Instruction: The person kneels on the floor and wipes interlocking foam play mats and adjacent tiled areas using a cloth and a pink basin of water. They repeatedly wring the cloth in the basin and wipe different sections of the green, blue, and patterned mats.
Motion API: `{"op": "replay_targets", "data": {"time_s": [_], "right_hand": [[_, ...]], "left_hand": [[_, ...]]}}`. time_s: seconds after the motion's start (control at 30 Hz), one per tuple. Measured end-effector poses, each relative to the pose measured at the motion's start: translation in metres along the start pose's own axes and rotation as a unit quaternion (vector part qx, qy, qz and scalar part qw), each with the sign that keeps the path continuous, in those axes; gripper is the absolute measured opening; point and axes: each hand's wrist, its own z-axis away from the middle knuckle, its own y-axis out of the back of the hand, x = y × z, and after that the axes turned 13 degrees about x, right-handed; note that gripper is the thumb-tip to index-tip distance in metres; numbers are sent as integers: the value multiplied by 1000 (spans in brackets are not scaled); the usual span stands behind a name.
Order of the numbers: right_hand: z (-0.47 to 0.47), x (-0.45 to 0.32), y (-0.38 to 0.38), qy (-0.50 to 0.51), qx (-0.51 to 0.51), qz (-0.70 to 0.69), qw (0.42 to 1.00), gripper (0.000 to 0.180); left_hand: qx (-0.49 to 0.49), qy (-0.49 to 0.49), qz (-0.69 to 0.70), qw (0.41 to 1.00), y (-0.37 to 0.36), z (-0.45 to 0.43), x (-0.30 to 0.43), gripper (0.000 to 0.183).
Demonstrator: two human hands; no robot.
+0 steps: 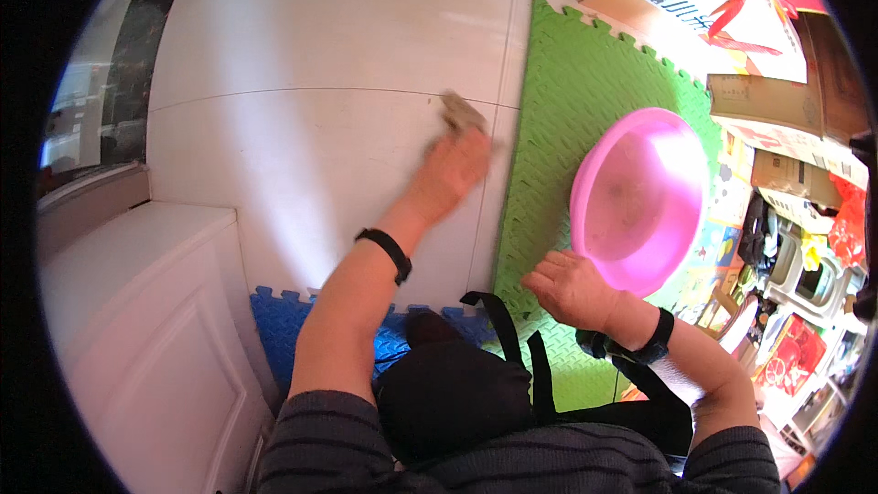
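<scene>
A small brownish cloth or brush-like object (461,112), blurred, is in my left hand (454,168) over the white tiled floor (329,137), left of the green foam mat. My right hand (573,288) is curled near the lower left rim of a pink plastic basin (645,199), above the green mat (549,116). Whether its fingers touch the rim or hold anything cannot be told. The basin is tilted in view and looks empty inside. Each wrist bears a black band.
Blue foam mats (278,322) lie near my knees. A white panelled cabinet (164,329) stands at lower left, a dark-framed glass panel (103,103) above it. Cardboard boxes (765,103) and a grey plastic step stool (809,281) crowd the right side.
</scene>
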Motion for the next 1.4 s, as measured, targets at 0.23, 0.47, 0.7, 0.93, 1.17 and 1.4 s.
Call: {"op": "replay_targets", "data": {"time_s": [0.23,0.47,0.7,0.93,1.17,1.4], "right_hand": [[0,2,56,-82,118,-3,990,25],[74,-19,130,-272,182,2,945,22],[133,-5,169,-386,196,55,900,11],[265,90,162,-470,191,143,850,12],[444,99,138,-583,283,177,740,9],[519,43,0,-634,374,28,677,13]], "left_hand": [[180,46,-193,963,103,-44,-104,30],[299,413,641,574,117,-51,-41,33],[152,361,755,526,122,-61,27,39],[52,366,681,632,110,-88,99,37],[-68,299,601,738,84,-121,167,36],[-176,257,548,776,31,-156,256,35]]}}
